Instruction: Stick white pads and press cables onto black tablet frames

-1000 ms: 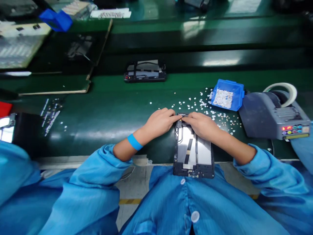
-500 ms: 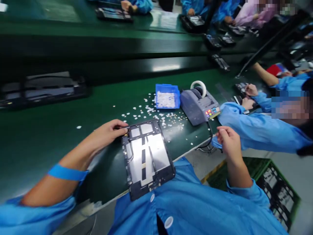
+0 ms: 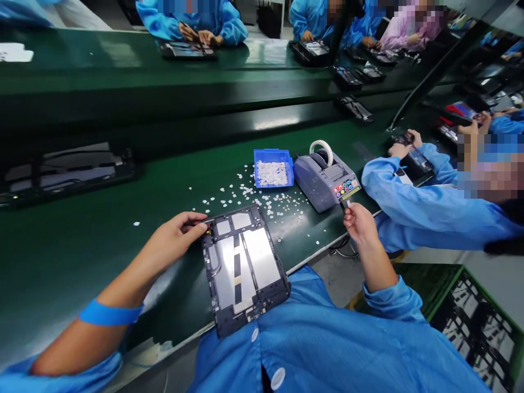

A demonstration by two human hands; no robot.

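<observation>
An opened tablet with its silvery battery plates and black circuit parts showing lies at the table's front edge, partly overhanging it toward my blue smock. My left hand is closed on its upper left corner, thumb and fingers pinching the frame. At the front of a grey tape dispenser, which carries a white tape roll, my right hand is closed in a pinch. A small pale bit of tape shows at its fingertips.
Behind the tablet stands a blue bin of small white pieces, with more scattered pieces on the green table. Another opened tablet lies left. A co-worker's sleeve is close on the right, above a green crate.
My right hand has moved left and slightly up to the front of the tape dispenser, and a pale bit now shows at its fingertips. My left hand stays at the tablet's corner.
</observation>
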